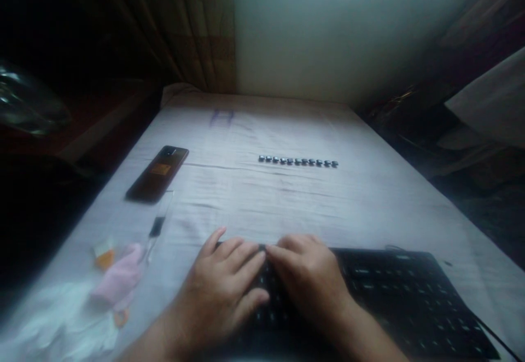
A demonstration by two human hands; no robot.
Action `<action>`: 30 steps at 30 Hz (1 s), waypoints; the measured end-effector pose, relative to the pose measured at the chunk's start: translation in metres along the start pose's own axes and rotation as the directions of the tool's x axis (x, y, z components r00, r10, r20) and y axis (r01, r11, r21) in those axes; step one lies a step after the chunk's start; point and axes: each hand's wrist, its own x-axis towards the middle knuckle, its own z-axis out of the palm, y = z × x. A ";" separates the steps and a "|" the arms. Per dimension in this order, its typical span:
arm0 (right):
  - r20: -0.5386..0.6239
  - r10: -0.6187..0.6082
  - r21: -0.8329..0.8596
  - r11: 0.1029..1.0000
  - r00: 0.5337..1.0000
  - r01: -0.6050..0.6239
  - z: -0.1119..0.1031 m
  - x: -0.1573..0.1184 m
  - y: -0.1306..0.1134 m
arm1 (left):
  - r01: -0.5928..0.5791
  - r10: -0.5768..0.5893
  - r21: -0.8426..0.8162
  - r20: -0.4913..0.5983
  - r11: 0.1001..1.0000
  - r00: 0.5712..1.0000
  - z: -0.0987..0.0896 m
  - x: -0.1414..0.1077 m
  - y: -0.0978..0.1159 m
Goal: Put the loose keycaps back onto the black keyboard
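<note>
A black computer keyboard [394,296] lies at the front of the cloth-covered table. Over its left end rests my left hand [229,280], fingers spread, with the index fingertip at the keyboard's back edge. My right hand [311,269] is beside it, its fingers curled and pressed together at the same spot. Whatever the right fingertips hold, if anything, is too small and hidden to make out. Farther back, several small dark keycaps [297,161] form a straight row on the cloth.
A dark phone [158,175] lies at the left, with a small black tag on a string [156,226] below it. Nearer are a pink cloth [121,277], an orange-and-white piece [104,255] and crumpled clear plastic [68,323]. A cable [494,336] runs off the keyboard's right side.
</note>
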 end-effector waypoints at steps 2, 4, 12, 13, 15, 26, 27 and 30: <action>0.010 0.018 0.039 0.999 1.000 -0.018 0.002 -0.001 0.002 | 0.013 -0.012 -0.032 0.021 0.999 1.000 0.000 0.000 0.000; 0.033 0.058 0.124 0.990 0.998 -0.062 0.002 -0.003 0.008 | 0.042 -0.037 -0.084 0.062 0.996 0.997 -0.002 0.000 -0.003; 0.413 0.303 0.209 0.886 0.859 -0.413 -0.031 0.000 0.049 | 0.335 -0.317 -0.319 0.109 0.887 0.942 0.000 -0.005 -0.028; 0.449 0.278 0.216 0.888 0.849 -0.405 -0.034 0.001 0.052 | 0.373 -0.360 -0.351 0.103 0.859 0.927 0.001 -0.005 -0.030; 0.460 0.216 0.222 0.911 0.861 -0.347 -0.037 0.003 0.055 | 0.412 -0.411 -0.406 0.094 0.816 0.907 0.002 -0.005 -0.033; 0.343 0.222 0.163 0.943 0.913 -0.290 -0.007 0.050 0.060 | 0.434 -0.437 -0.358 0.079 0.827 0.896 0.001 0.022 -0.082; 0.345 0.221 0.166 0.942 0.912 -0.291 -0.006 0.051 0.060 | 0.432 -0.428 -0.345 0.093 0.834 0.899 0.000 0.020 -0.084; 0.332 0.209 0.166 0.947 0.920 -0.275 -0.008 0.046 0.061 | 0.432 -0.405 -0.305 0.150 0.849 0.902 -0.006 0.008 -0.085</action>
